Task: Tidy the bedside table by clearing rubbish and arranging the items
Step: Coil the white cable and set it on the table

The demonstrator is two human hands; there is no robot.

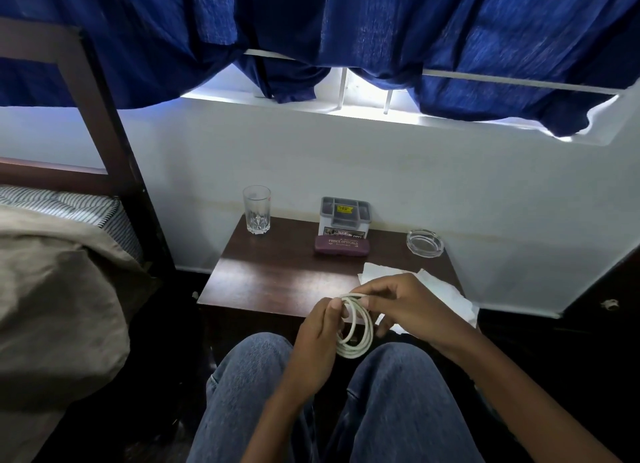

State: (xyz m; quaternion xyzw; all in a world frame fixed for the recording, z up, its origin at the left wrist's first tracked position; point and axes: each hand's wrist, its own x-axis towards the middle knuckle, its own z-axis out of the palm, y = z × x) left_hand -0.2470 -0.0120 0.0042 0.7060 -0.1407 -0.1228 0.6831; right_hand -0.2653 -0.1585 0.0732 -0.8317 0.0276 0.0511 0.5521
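Currently held: coiled cable (356, 338)
Left hand (318, 327): fingers curled round cable
Right hand (405, 303): pinches cable top
Table (277, 275): glass (256, 210), organiser (344, 217), case (342, 245), ashtray (425, 243), tissues (446, 296)

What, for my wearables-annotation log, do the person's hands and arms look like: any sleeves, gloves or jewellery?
Both the left hand and the right hand are bare: no gloves, and no ring, watch or bracelet shows. The forearms are uncovered as far as the frame reaches, with no sleeve edge in view. The legs wear blue jeans.
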